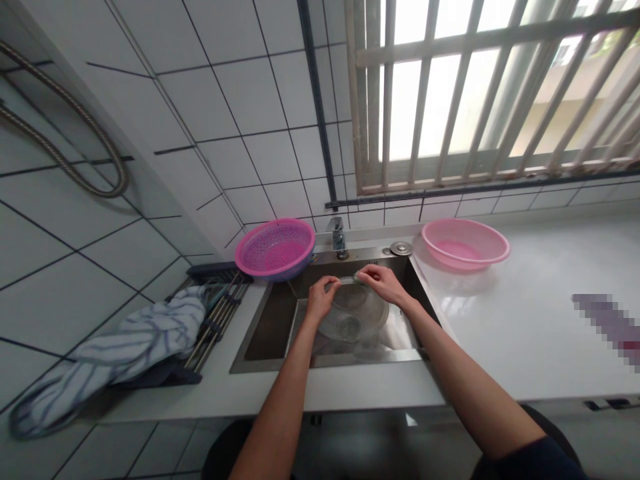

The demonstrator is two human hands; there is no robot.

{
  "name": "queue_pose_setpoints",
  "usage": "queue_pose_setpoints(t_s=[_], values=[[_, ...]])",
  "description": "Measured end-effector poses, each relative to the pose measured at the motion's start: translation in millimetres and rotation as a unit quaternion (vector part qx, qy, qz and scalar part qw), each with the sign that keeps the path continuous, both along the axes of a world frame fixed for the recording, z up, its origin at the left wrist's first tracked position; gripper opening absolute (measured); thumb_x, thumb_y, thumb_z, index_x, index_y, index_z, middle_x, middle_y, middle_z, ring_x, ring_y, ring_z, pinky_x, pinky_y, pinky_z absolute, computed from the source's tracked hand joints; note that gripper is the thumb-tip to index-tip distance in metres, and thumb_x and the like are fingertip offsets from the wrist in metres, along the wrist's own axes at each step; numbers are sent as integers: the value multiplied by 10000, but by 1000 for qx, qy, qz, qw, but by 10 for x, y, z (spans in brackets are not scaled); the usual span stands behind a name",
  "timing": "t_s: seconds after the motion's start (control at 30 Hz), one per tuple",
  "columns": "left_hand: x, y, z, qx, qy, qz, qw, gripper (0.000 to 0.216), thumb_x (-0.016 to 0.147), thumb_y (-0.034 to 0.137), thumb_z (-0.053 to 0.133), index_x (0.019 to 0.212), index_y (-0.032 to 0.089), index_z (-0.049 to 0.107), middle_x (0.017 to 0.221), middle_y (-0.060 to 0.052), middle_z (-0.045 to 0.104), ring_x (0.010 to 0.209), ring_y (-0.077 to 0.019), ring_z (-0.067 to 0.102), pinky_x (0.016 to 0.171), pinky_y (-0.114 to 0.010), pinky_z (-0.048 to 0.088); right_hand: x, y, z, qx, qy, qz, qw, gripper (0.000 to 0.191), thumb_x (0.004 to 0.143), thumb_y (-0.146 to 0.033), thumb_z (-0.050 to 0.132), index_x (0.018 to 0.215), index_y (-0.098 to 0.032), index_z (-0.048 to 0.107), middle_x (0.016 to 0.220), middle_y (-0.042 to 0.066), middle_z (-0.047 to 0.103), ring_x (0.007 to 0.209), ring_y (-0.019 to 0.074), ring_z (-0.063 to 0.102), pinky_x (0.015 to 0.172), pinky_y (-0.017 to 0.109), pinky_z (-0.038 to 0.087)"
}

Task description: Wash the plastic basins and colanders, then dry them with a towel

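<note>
Over the sink [260, 337], a round metal mesh strainer [350, 328] is tilted, with its rim up towards the faucet. My left hand [323, 297] is closed, pinching the rim on its left side. On the right part of the same rim, my right hand [383, 281] is closed too, fingertips pressed together. A small pale green bit shows at the right fingertips; I cannot make out what it is. The faucet [339, 239] stands just behind both hands.
A pink and purple colander [276, 250] rests at the sink's back left corner. A pink basin [465, 243] stands on the counter [510, 320] at right, near a pixelated purplish thing [607, 327]. Left of the sink, a striped cloth [145, 333] lies on a folding rack [220, 320].
</note>
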State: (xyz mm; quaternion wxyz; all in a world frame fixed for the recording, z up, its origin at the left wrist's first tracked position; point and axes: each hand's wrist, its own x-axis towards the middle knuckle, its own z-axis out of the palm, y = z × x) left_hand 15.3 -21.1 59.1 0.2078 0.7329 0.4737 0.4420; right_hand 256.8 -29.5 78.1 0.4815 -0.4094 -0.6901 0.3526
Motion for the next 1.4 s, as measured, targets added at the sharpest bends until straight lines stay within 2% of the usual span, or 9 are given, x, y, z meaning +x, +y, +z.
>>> queue_pose_setpoints(t_s=[0.1, 0.27, 0.37, 0.43, 0.53, 0.6, 0.83, 1.13, 1.4], values=[[19, -15, 12, 0, 0, -9, 1000, 174, 926, 372, 666, 912, 219, 746, 968, -60, 792, 962, -247, 729, 931, -361, 537, -35, -18, -21, 18, -12, -26, 999, 390, 978, -547, 563, 909, -207, 741, 816, 26, 721, 750, 179, 638, 688, 264, 465], [39, -23, 33, 10, -13, -20, 1000, 184, 936, 380, 660, 914, 217, 743, 977, -64, 787, 967, -239, 723, 948, -358, 531, 44, 62, -175, -1, -69, -165, 984, 454, 753, -575, 835, 992, -204, 726, 913, 64, 739, 779, 207, 654, 684, 281, 473], [40, -21, 32, 17, -16, -18, 1000, 193, 935, 392, 659, 909, 217, 737, 971, -64, 779, 962, -238, 719, 943, -356, 529, 84, 68, -213, -43, -126, -120, 984, 377, 837, -575, 767, 881, -201, 751, 842, 67, 748, 764, 219, 676, 669, 284, 457], [47, -22, 24, 13, -9, -23, 1000, 183, 931, 384, 662, 911, 219, 737, 969, -62, 778, 957, -239, 719, 947, -360, 528, 65, 49, -197, -25, -151, -73, 985, 287, 893, -485, 728, 838, -206, 764, 752, 39, 734, 710, 206, 664, 646, 276, 429], [66, -26, 8, 1, 7, -36, 999, 156, 925, 355, 668, 907, 220, 743, 977, -62, 783, 955, -241, 723, 944, -360, 531, -20, 18, -158, 28, -146, -38, 988, 141, 881, -327, 736, 932, -211, 797, 794, 21, 764, 703, 190, 662, 661, 267, 427], [67, -25, 1, -1, 10, -39, 999, 148, 925, 347, 670, 905, 221, 745, 980, -62, 785, 961, -242, 725, 940, -356, 532, -63, 12, -146, 46, -128, -22, 990, 161, 870, -289, 743, 993, -207, 806, 855, 26, 785, 727, 187, 674, 683, 264, 441], [-30, 23, -17, 6, -27, -4, 1000, 214, 925, 405, 677, 927, 203, 745, 984, -70, 781, 971, -243, 720, 945, -354, 514, 103, 67, -152, 8, -145, -48, 988, 152, 841, -297, 791, 947, -193, 824, 805, 21, 778, 702, 167, 646, 646, 245, 402], [112, -35, -46, -18, -22, -73, 997, 197, 921, 388, 673, 925, 207, 748, 999, -74, 782, 985, -245, 717, 940, -347, 504, -76, -37, -70, 40, -107, -10, 993, 172, 840, -279, 800, 982, -185, 821, 870, 42, 802, 735, 175, 686, 693, 245, 449], [-186, 194, -126, -12, -130, 43, 991, 348, 871, 533, 708, 914, 188, 735, 987, -94, 771, 993, -259, 708, 990, -377, 504, 229, 141, -168, 15, -129, -95, 987, 189, 818, -330, 796, 948, -196, 827, 793, 28, 772, 694, 171, 636, 674, 255, 424]])
